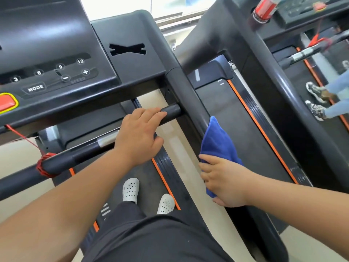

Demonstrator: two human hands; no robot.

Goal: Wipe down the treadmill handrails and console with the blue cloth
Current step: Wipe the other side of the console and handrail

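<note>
**Step in hand: wiping the right handrail.**

1. Position. The right hand grips the folded blue microfibre cloth, with its fingers curled over the inner edge. It holds the cloth against the broad black plastic right handrail. The cloth sits about midway along the rail, and its free end points toward the console.
2. Support. The left hand rests spread on the round black crossbar. Its fingers are nearly straight and the thumb stands apart. It holds nothing and probably serves as a brace.
3. Stroke. Keep the palm flat behind the cloth so that the whole fold bears on the rail. Run 1 long pass toward the console junction, then 1 pass back. Roll the wrist so that the rail's inner and outer faces are both covered.
4. Caution. The loose upper end of the cloth is likely to trail without pressure, so refold or regrip it if it lifts.
5. Remaining. The glossy black treadmill console is well apart from the cloth. Wipe it lightly around the red stop button.
</note>
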